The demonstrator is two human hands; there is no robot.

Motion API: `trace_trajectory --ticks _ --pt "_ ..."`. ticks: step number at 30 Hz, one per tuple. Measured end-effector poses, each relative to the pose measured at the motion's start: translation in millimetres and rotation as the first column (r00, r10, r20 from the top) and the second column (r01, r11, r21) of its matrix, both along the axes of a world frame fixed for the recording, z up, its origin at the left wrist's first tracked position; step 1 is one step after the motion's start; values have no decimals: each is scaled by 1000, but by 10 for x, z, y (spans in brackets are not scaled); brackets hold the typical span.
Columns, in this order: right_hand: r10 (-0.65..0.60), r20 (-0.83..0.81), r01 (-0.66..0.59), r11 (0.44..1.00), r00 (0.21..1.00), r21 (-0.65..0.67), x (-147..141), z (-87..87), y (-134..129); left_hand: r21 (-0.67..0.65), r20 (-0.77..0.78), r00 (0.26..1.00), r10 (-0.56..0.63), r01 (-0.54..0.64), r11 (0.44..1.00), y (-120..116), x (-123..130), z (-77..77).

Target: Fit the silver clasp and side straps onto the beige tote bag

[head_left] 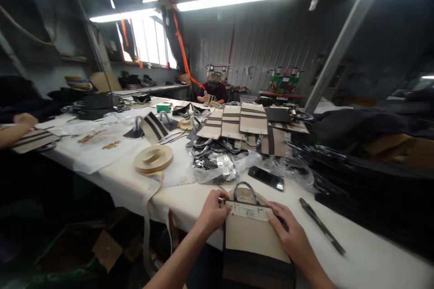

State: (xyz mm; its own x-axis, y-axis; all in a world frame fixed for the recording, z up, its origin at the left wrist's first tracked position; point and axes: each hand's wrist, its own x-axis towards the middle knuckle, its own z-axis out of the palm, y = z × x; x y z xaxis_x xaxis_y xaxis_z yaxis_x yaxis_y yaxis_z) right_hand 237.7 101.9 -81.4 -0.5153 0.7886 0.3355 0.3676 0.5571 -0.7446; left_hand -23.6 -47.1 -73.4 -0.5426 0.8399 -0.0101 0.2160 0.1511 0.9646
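A cream and black bag panel lies at the table's front edge, its lower part running down out of view. At its top stands a curved handle that looks wrapped in clear film. Just below the top edge runs a pale strip with marks on it. My left hand pinches the panel's upper left corner between thumb and fingers. Gripping the upper right edge is my right hand, its thumb over the strip's end and its other fingers partly hidden behind the panel.
A phone, a dark pen-like tool, a tape roll and a plastic bag of shiny parts lie on the white table. Striped panels are piled beyond. Co-workers sit opposite and at left.
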Motion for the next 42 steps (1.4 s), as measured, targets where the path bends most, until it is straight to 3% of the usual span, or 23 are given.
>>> trace_trajectory --ticks 7,12,19,27,38,42 --pt "-4 103 -3 998 995 65 94 -113 205 46 15 998 61 -62 997 -41 67 -35" --pt "-16 144 -6 989 989 149 148 -71 269 7 38 996 77 -78 997 -68 73 4" --pt "-14 167 -8 991 986 130 173 33 235 104 -29 997 66 -63 993 -124 87 -40" --pt "62 70 -66 996 996 55 83 86 32 214 -179 983 -30 69 975 -99 -14 -48" --pt "62 -47 -61 998 997 27 53 161 -107 125 -329 938 -108 157 980 -16 -153 -65" --pt "93 -57 -93 996 994 15 131 318 78 123 -326 934 -147 196 973 30 -195 -93"
